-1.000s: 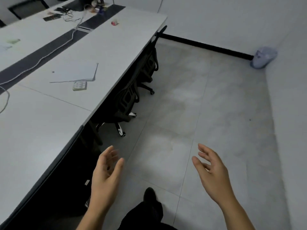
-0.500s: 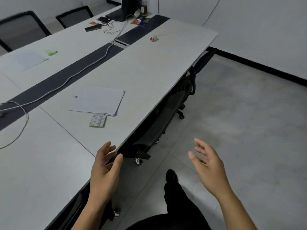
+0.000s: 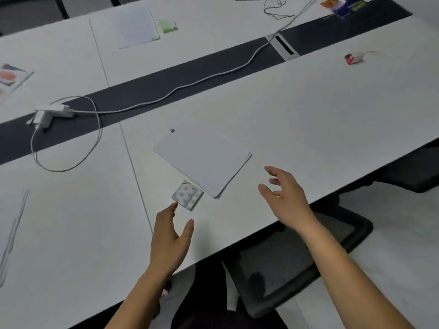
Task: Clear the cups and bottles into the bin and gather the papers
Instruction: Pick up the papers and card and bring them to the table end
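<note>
A stack of white papers (image 3: 204,157) lies flat on the white table (image 3: 308,119), near its front edge. Just below its near corner sits a small patterned packet (image 3: 187,195). My left hand (image 3: 171,236) hovers open over the table, fingertips close to the packet but apart from it. To the right of the stack, my right hand (image 3: 285,198) is open with fingers spread, holding nothing. More white sheets (image 3: 137,27) lie on the far side of the table, and other papers (image 3: 11,233) sit at the left edge. No cups or bottles are in view.
A white cable (image 3: 166,96) with a charger (image 3: 50,115) runs along the dark centre strip (image 3: 213,72). A small red-and-white object (image 3: 354,58) sits at the right. A printed sheet (image 3: 11,78) lies far left. A black chair (image 3: 297,262) is tucked under the table edge.
The view has swung from the floor onto the table. Both hands have moved from beside the table edge to above the tabletop, close to the paper stack and packet.
</note>
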A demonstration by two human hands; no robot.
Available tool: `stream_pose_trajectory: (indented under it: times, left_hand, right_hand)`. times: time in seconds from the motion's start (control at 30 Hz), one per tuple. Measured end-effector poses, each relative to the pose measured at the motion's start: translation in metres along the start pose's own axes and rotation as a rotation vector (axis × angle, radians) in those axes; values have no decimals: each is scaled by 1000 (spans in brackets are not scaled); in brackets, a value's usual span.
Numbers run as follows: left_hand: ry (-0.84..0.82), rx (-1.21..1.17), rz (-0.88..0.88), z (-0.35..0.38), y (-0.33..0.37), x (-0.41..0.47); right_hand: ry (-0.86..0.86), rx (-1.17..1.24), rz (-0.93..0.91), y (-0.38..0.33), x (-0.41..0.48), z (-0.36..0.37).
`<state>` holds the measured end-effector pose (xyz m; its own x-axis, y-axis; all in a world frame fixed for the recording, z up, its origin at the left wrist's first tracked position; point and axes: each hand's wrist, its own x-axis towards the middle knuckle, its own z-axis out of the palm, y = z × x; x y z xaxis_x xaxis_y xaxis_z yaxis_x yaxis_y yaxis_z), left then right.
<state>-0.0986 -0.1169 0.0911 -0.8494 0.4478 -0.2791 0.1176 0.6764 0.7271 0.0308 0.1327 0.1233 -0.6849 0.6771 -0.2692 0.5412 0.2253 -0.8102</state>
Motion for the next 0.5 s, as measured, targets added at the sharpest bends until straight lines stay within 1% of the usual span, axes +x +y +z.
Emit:
stream_pose_trajectory:
  times: [0.1, 0.2, 0.33, 0.43, 0.5]
  left_hand:
    - [-85, 160, -97, 22, -26, 60]
    - [-155, 275, -179, 37, -41, 103]
    - [-139, 362, -137, 53, -55, 139]
    - [-144, 438, -105, 57, -64, 144]
    - [-150, 444, -106, 53, -70, 143]
  right_hand:
    - [-73, -109, 79, 11, 60, 31]
    - [-98, -206, 110, 16, 109, 58]
    - [-118, -354, 107, 14, 174, 86]
    - [-219, -517, 218, 25, 206, 105]
    - [-242, -621, 270, 36, 210, 117]
